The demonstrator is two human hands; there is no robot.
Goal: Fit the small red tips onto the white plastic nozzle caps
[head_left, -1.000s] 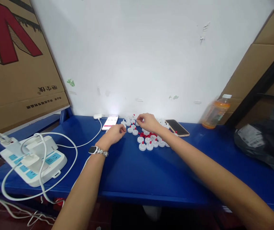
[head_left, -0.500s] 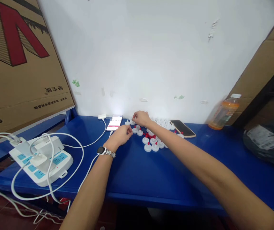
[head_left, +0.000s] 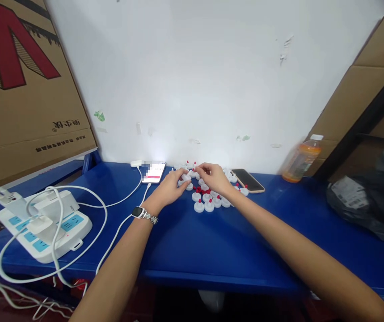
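Two hands meet over a pile of little white caps [head_left: 208, 199] with red tips, at the far edge of the blue surface [head_left: 212, 250] against the wall. The left hand [head_left: 170, 188] pinches one white cap [head_left: 185, 177] between its fingertips at the left end of the pile, watch on its wrist. The right hand [head_left: 213, 176] has its fingers curled right next to that cap, looks like it's gripping a tiny red piece, but it's too small to say for sure. Loose red bits [head_left: 201, 189] lie in the middle of the pile. Just left of the pile is a lit phone [head_left: 154, 171] on a white cable, just right of it a dark phone [head_left: 248, 180], and further right an orange bottle [head_left: 301, 158]. Way off left of the pile sits a white power strip [head_left: 44, 223].
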